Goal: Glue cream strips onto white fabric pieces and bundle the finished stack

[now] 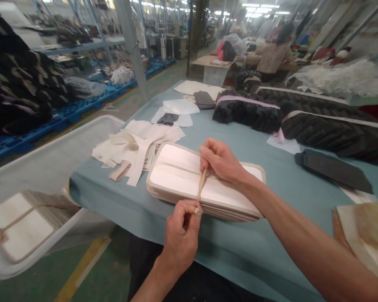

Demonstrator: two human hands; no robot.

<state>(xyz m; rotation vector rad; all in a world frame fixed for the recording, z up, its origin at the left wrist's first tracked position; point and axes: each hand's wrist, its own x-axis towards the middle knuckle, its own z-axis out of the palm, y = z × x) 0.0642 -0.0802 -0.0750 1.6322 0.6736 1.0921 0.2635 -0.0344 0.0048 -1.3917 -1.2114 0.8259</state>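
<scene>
A stack of flat cream-white panels (176, 176) lies near the front edge of the grey-blue table (239, 243). A beige cloth strip (202, 184) runs across the top of the stack. My left hand (181, 235) pinches the near end of the strip at the stack's front edge. Resting on top of the stack, my right hand (220, 161) is closed on the strip's far end. The strip is pulled taut between the two hands.
Loose beige strips (135, 147) lie left of the stack. Black bundled pieces (248, 111) and a dark flat piece (334, 170) sit at right. A white bin (34, 201) at left holds a tied stack. Another person (275, 52) works far behind.
</scene>
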